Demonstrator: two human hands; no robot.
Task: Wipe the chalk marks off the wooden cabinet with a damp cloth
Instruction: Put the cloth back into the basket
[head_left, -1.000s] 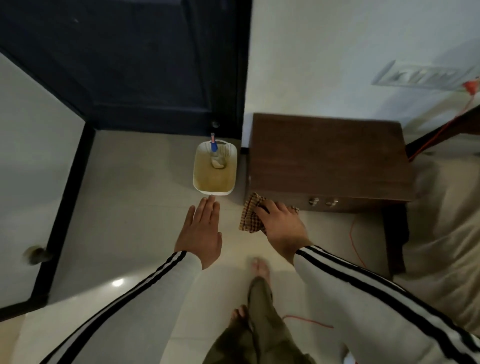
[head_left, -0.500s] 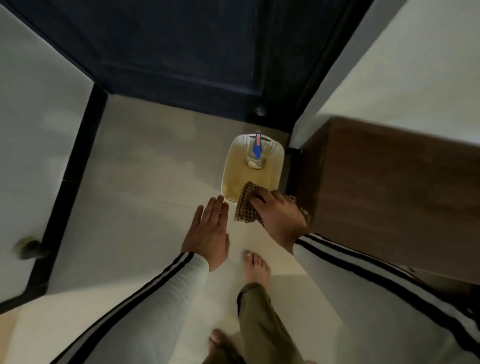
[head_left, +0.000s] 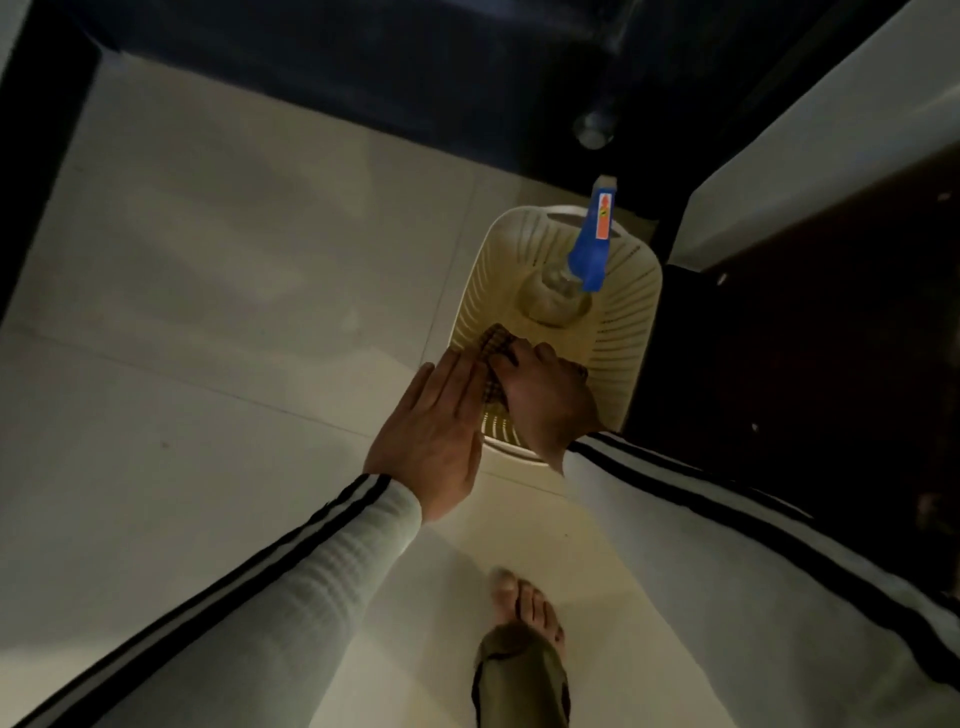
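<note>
Centre frame: grips a checked cloth in the right hand, fingers curled around it, over the near end of a cream slotted basket on the tiled floor. Holds the left hand flat and released, fingers straight, just beside the right at the basket's near rim. Farther back in the basket, a spray bottle with a blue trigger head. At right of frame, the dark wooden cabinet, just beside the basket. Lower centre, a bare foot.

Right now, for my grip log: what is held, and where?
The right hand grips the checked cloth around its bunched middle; the left hand holds nothing.
</note>
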